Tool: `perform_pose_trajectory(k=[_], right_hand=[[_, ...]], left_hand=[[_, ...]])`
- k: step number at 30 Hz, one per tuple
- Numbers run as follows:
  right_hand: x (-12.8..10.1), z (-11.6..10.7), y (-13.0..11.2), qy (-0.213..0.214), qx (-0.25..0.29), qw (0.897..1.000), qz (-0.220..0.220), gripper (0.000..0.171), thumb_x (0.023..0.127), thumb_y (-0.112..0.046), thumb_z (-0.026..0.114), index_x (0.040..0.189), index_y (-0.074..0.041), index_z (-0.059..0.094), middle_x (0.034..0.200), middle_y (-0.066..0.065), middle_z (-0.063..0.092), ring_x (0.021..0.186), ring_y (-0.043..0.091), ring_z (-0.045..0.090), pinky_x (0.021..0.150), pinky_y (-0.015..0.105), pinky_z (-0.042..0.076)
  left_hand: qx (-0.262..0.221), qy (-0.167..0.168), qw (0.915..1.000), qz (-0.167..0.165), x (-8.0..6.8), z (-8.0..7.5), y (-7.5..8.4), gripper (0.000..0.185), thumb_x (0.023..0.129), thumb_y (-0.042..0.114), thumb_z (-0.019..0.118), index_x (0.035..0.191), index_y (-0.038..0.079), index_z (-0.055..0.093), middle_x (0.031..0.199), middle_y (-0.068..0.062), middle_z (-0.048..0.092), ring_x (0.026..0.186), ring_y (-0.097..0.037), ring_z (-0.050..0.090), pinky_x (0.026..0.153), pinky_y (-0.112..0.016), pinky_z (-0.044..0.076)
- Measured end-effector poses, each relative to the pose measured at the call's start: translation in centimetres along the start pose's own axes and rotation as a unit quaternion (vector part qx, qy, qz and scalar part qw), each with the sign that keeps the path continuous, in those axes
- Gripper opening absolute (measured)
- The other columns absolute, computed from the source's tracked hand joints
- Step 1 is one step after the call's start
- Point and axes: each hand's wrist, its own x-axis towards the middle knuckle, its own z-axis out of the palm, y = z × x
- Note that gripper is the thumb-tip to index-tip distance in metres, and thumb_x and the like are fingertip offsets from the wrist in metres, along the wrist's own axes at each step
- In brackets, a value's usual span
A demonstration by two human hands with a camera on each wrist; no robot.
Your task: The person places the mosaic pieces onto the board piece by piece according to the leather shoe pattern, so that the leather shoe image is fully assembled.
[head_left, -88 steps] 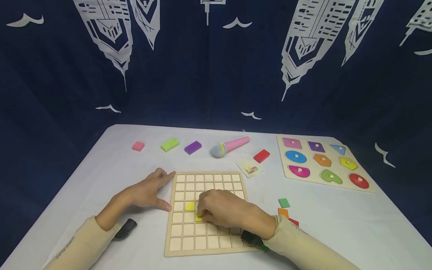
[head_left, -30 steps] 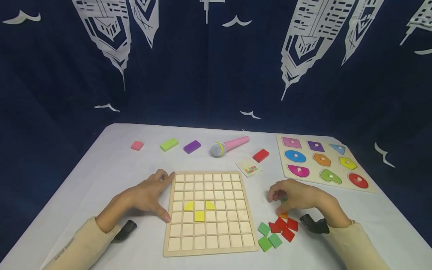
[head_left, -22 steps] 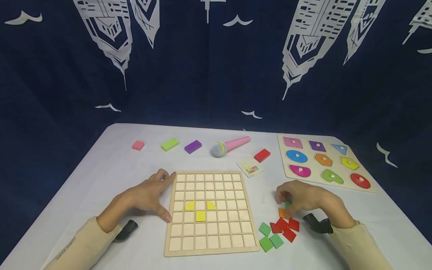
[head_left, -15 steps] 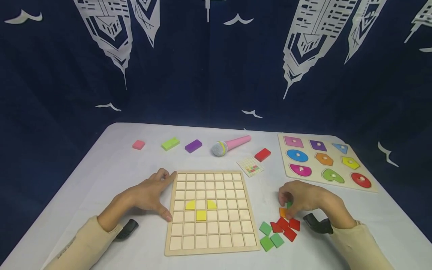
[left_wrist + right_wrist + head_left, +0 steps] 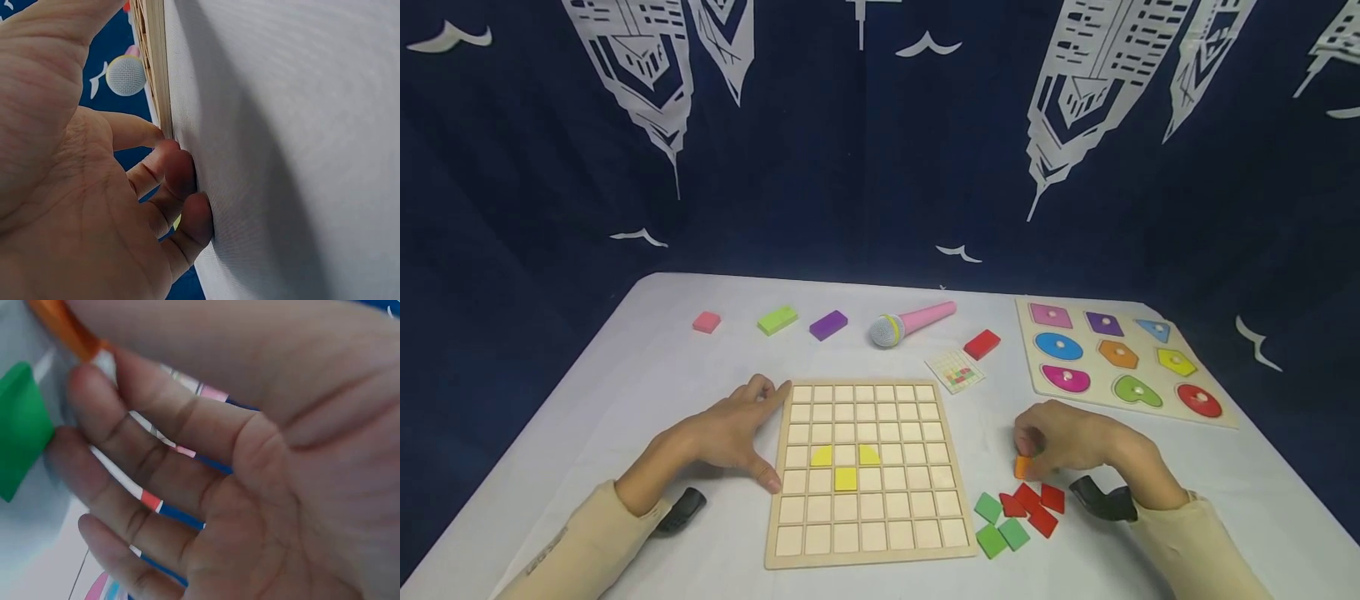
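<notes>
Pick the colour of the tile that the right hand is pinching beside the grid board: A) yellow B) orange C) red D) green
B: the right hand pinches an orange tile between thumb and fingers, just above the loose red tiles and green tiles on the table; the yellow tiles lie in the grid board.

No words, numbers or brand marks can be read anywhere. The small card (image 5: 955,371) just behind the grid board (image 5: 867,472) carries only a pattern of coloured squares. Dark marks run along the left sleeve (image 5: 550,546), in front of the board's left side, but are too small to make out.
</notes>
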Motion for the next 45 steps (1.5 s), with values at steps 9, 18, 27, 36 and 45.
perform_pose_trajectory(k=[9, 18, 27, 36, 45], right_hand=[[0.1, -0.4, -2.4, 0.055, -0.009, 0.993, -0.108, 0.018, 0.084, -0.018, 0.080, 0.087, -0.023, 0.062, 0.076, -0.013, 0.056, 0.075, 0.007, 0.051, 0.068, 0.025, 0.047], [1.0, -0.2, -6.6, 0.067, -0.015, 0.980, -0.187, 0.015, 0.089, -0.016, 0.075, 0.089, -0.024, 0.063, 0.079, -0.016, 0.057, 0.077, 0.004, 0.053, 0.075, 0.027, 0.050], [3.3, 0.9, -11.4, 0.058, -0.031, 0.966, -0.251, 0.012, 0.092, -0.015, 0.073, 0.088, -0.020, 0.063, 0.076, -0.013, 0.055, 0.073, 0.003, 0.050, 0.069, 0.021, 0.046], [5.2, 2.3, -15.9, 0.078, -0.055, 0.960, -0.261, 0.009, 0.092, -0.015, 0.072, 0.088, -0.020, 0.065, 0.072, -0.013, 0.054, 0.069, 0.004, 0.050, 0.062, 0.020, 0.043], [6.4, 3.9, -18.1, 0.087, -0.044, 0.961, -0.258, 0.005, 0.092, -0.016, 0.071, 0.091, -0.020, 0.068, 0.076, -0.015, 0.058, 0.069, 0.003, 0.052, 0.063, 0.019, 0.045]], left_hand=[[0.000, 0.006, 1.0000, 0.004, -0.2, 0.0, 0.0, 0.136, 0.053, 0.056, 0.092, 0.156, -0.002, 0.026, 0.128, -0.011, 0.038, 0.111, -0.025, 0.042, 0.096, -0.044, 0.043], [0.002, 0.004, 0.9999, 0.014, -0.2, 0.2, 0.2, 0.127, 0.060, 0.051, 0.091, 0.157, 0.001, 0.026, 0.123, -0.007, 0.036, 0.106, -0.024, 0.041, 0.089, -0.038, 0.043], [0.007, -0.001, 0.9999, 0.009, -0.4, 0.0, 0.3, 0.126, 0.062, 0.052, 0.090, 0.158, 0.004, 0.025, 0.121, -0.005, 0.034, 0.107, -0.023, 0.039, 0.086, -0.035, 0.041], [0.008, 0.005, 0.9999, 0.014, -0.3, -0.1, 0.2, 0.127, 0.059, 0.053, 0.091, 0.157, 0.002, 0.027, 0.120, -0.006, 0.035, 0.106, -0.024, 0.041, 0.087, -0.035, 0.043], [0.006, 0.004, 0.9999, 0.009, -0.3, -0.1, 0.0, 0.128, 0.059, 0.054, 0.091, 0.157, 0.002, 0.027, 0.120, -0.006, 0.035, 0.106, -0.023, 0.041, 0.087, -0.036, 0.041]])
